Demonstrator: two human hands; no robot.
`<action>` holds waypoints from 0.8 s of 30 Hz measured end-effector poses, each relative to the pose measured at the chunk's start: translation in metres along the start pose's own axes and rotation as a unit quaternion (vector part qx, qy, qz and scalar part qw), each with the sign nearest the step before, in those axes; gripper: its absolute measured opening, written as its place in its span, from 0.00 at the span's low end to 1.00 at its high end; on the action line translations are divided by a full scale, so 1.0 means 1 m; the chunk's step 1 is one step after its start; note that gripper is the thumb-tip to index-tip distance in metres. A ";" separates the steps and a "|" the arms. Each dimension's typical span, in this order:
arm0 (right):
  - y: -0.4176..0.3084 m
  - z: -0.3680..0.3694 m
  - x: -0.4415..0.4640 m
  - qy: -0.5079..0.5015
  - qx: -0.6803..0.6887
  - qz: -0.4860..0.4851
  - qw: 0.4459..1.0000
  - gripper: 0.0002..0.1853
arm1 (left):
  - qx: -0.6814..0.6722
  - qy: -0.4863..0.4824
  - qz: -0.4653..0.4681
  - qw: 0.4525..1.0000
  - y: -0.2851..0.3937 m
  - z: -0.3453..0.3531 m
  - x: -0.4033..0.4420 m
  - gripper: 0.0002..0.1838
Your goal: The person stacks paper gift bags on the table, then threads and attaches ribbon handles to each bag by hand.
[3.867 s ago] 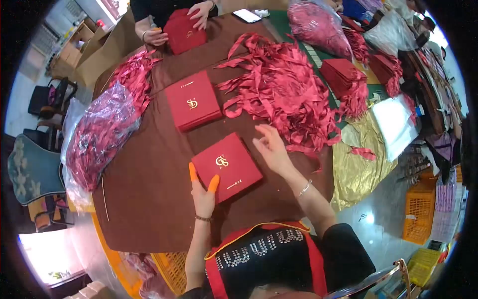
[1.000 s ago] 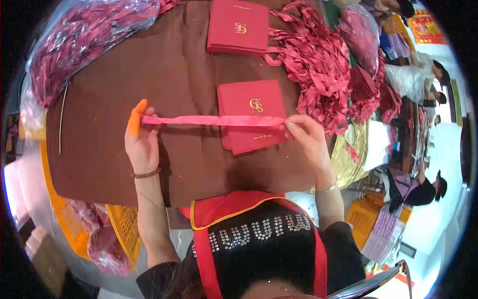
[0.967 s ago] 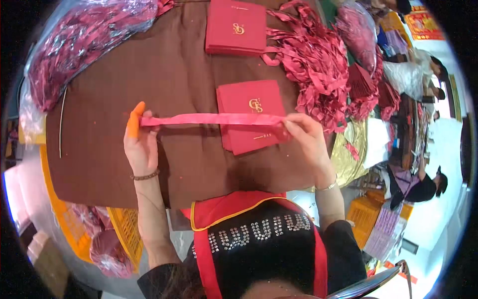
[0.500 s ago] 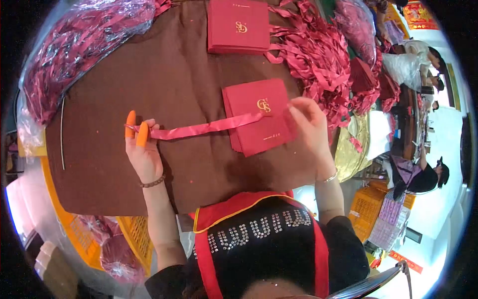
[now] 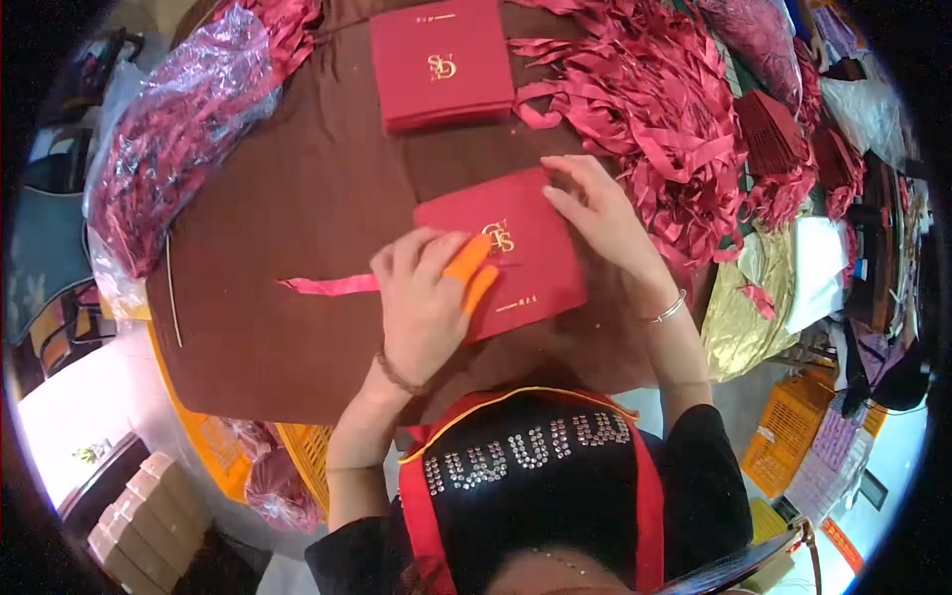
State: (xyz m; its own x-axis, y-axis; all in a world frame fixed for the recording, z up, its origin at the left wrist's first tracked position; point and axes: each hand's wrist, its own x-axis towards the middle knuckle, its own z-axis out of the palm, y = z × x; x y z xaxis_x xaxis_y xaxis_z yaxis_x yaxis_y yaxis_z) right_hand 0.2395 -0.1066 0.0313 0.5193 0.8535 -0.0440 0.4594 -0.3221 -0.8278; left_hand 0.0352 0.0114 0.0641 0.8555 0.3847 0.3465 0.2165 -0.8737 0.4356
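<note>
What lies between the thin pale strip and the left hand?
In the head view, a pink ribbon juts out beside the left hand, then brown cloth runs to the thin pale strip.

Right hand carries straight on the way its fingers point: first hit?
Probably the far red stack, near its lower-right corner, once the right hand leaves the near red card. Height is unclear; it might pass above.

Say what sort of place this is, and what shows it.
Probably a hand-assembly or packaging workshop: a big heap of red ribbons on the table, the gold-printed red piece nearest the wearer, and orange plastic crates around.
</note>
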 end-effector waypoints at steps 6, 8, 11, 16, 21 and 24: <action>0.004 -0.001 0.003 -0.047 0.042 -0.005 0.998 0.18 | 0.025 -0.048 0.038 0.998 -0.003 0.021 -0.003 0.11; 0.005 0.002 0.002 -0.040 0.025 -0.024 0.999 0.18 | 0.028 -0.042 0.038 0.998 -0.001 0.022 -0.004 0.11; 0.004 0.002 -0.001 -0.034 -0.002 -0.042 0.999 0.18 | 0.015 -0.027 0.030 0.999 -0.001 0.028 -0.007 0.10; -0.005 0.002 -0.003 -0.034 -0.037 -0.040 0.998 0.19 | -0.005 0.028 0.063 0.998 -0.007 0.044 -0.013 0.10; -0.016 -0.002 0.002 -0.035 -0.115 -0.039 0.992 0.20 | -0.022 0.076 0.085 0.993 -0.012 0.054 -0.025 0.11; -0.019 -0.001 0.001 -0.017 -0.130 -0.059 0.990 0.19 | -0.044 0.083 0.082 0.992 -0.014 0.054 -0.025 0.11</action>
State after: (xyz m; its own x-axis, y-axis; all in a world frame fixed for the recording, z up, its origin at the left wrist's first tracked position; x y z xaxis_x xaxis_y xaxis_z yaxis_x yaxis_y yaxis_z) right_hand 0.2320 -0.1004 0.0471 0.4287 0.9032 0.0215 0.6879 -0.3109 -0.6559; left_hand 0.0360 -0.0025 0.0048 0.7854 0.2901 0.5468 0.0334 -0.9020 0.4305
